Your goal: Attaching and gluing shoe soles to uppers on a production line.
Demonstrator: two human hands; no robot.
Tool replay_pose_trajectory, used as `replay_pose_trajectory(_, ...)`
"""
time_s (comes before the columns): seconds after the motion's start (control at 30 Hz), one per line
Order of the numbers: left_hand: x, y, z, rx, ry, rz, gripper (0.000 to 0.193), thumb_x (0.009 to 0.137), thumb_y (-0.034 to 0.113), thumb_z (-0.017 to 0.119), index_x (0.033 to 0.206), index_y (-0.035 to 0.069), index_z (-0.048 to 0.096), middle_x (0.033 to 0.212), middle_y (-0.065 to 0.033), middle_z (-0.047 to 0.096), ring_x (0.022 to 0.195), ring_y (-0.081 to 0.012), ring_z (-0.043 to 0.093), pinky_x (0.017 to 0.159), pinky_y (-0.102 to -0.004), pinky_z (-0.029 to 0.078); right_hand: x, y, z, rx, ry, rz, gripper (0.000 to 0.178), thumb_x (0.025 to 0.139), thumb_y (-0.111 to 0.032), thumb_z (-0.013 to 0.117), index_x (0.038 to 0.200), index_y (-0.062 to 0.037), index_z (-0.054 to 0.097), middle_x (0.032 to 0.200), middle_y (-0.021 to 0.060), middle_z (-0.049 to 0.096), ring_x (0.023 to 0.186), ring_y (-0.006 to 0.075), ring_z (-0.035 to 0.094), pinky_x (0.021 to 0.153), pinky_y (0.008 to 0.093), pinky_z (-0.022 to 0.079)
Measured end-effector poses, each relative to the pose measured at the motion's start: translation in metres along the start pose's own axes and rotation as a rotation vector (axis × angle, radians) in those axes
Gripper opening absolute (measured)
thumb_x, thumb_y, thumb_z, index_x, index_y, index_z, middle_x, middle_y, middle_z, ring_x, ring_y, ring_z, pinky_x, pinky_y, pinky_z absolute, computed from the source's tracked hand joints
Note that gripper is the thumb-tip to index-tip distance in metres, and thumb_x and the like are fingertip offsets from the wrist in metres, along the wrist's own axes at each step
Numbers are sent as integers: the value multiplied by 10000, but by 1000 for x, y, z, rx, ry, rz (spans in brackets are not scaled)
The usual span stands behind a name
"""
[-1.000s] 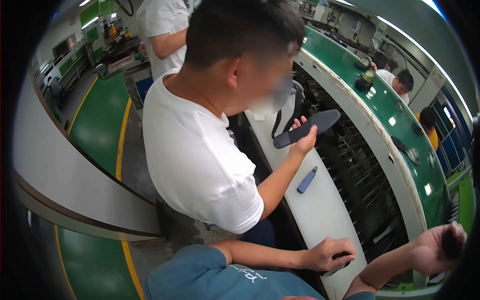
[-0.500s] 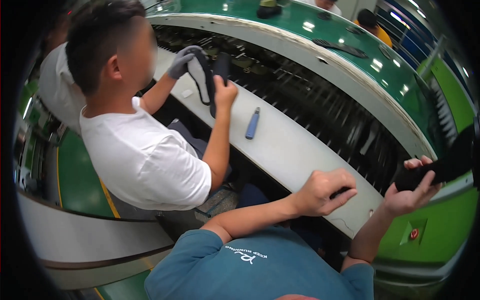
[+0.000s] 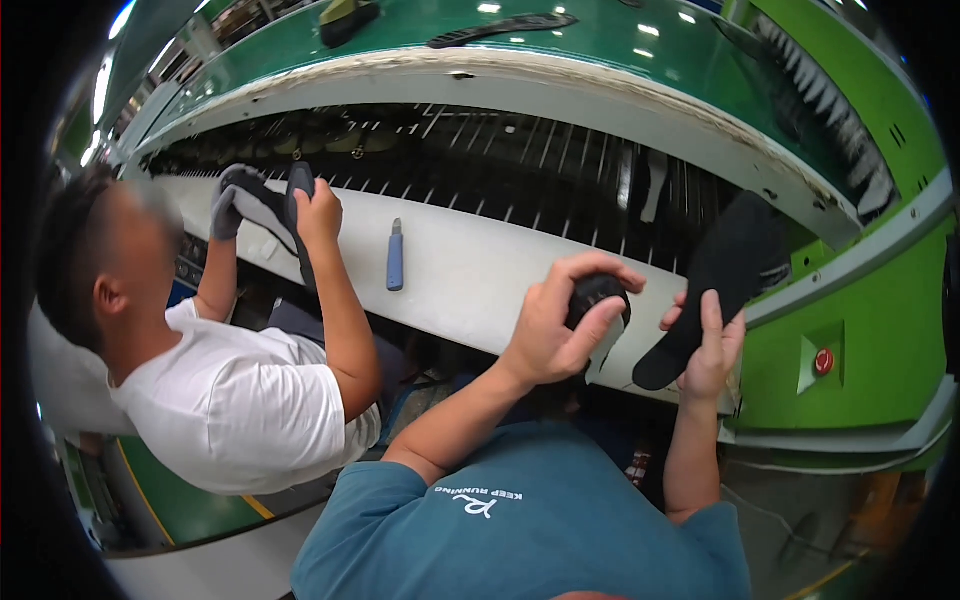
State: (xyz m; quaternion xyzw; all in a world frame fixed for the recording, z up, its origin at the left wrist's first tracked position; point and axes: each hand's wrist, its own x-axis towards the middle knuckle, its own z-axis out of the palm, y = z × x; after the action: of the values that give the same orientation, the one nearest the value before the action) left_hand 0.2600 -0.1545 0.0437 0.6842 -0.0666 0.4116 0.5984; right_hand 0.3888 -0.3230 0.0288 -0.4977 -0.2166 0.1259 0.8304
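My left hand curls round a black rounded shoe part, seen nearly end-on. Pale material shows below it, and its full shape is hidden. To the right, my right hand grips a long black shoe sole near its lower end, thumb and fingers on either side. The sole stands tilted, its far end up and to the right. Both hands are above the white ledge and apart from each other. A blue-handled knife lies on that ledge, left of my left hand.
At left, a person in a white shirt holds a shoe upper and a dark sole. Behind the ledge runs a dark rack of metal rods under a green belt. The green machine at right bears a red button.
The view has swung right. My right hand has brought the sole inward, closer to my left hand, and its length now shows. My left hand has turned, revealing the black shoe part.
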Motion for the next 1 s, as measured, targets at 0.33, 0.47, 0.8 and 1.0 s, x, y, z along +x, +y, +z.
replay_pose_trajectory(0.33,19,-24,0,-186,-82,-181,315,1050,110,703,1315,-39,618,1203,-184,779,1111,-244,756,1001,-381,593,-22,18,-12,-41,18,99,317,1159,-291,532,1182,3,650,925,113,719,749,177,693,694,328,570)
replay_pose_trajectory(0.47,20,-26,2,-202,-85,-179,319,1050,110,698,1316,-45,617,1210,-191,775,1123,-255,756,1000,-396,598,-28,17,-10,71,9,108,249,1147,-213,558,1177,11,663,961,109,750,743,183,726,693,332,598)
replay_pose_trajectory(0.8,26,-24,-3,-266,-114,-227,315,1059,138,670,1308,-51,628,1221,-241,772,1092,-285,770,1011,-426,604,-33,-1,11,62,-163,48,428,1103,-150,566,1458,90,584,1403,191,687,1268,247,679,1110,391,529)
replay_pose_trajectory(1.0,28,-19,-2,-148,-53,-215,327,1006,222,709,1177,-55,694,1068,-194,780,1010,-250,753,943,-384,589,-31,5,11,31,-240,-21,490,1098,-173,561,1503,101,522,1445,241,648,1291,259,668,1134,401,517)
